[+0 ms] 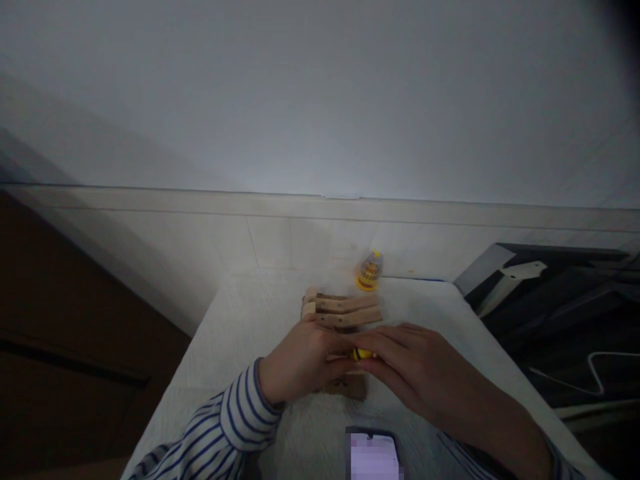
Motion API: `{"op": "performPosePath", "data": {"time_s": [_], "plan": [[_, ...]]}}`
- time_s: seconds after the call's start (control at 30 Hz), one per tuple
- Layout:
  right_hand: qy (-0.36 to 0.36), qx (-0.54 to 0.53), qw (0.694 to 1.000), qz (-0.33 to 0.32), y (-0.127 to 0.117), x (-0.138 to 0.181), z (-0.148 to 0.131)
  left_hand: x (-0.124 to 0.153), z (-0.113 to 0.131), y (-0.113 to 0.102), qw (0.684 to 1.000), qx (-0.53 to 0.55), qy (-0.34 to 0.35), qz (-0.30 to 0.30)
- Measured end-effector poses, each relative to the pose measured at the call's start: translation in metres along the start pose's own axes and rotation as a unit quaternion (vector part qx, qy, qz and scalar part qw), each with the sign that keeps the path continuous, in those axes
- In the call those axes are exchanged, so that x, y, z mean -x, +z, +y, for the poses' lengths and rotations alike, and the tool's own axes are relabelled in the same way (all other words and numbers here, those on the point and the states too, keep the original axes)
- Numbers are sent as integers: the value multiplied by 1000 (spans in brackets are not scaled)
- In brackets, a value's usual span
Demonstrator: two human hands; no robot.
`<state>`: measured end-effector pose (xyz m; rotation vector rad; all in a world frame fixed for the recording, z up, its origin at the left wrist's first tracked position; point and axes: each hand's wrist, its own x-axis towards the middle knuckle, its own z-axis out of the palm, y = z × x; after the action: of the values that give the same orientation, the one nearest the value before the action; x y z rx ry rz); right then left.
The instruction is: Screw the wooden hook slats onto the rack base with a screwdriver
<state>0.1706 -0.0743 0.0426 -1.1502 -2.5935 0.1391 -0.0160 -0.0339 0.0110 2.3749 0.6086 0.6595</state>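
Note:
My left hand point(310, 353) and my right hand point(415, 363) meet above the table, both with fingers pinched together. Between the fingertips shows a small yellow and black striped piece point(363, 354), mostly covered by the fingers. The fingertips of both hands appear to press on it. Just beyond my hands lie pale wooden pieces point(345, 308) with small dark holes, side by side. Under the hands, another brown wooden part point(353, 387) with a dark marking is partly hidden.
At the back of the white-covered table point(255, 307) stands a clear container point(370, 270) with a yellow base, near the wall. A phone point(374, 457) lies at the near edge. Dark panels with a metal bracket point(520, 270) lean at the right.

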Motion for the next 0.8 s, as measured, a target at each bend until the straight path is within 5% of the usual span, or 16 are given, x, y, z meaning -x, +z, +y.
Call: {"op": "performPosePath", "data": {"time_s": [0.5,0.8], "plan": [[-31,-24,999,-1,-3,-2,-2,-1,-2,1,999,18,18,29],[-66,32,996,43,3,-2,0,1,-5,1,1000,9,8,-6]]}}
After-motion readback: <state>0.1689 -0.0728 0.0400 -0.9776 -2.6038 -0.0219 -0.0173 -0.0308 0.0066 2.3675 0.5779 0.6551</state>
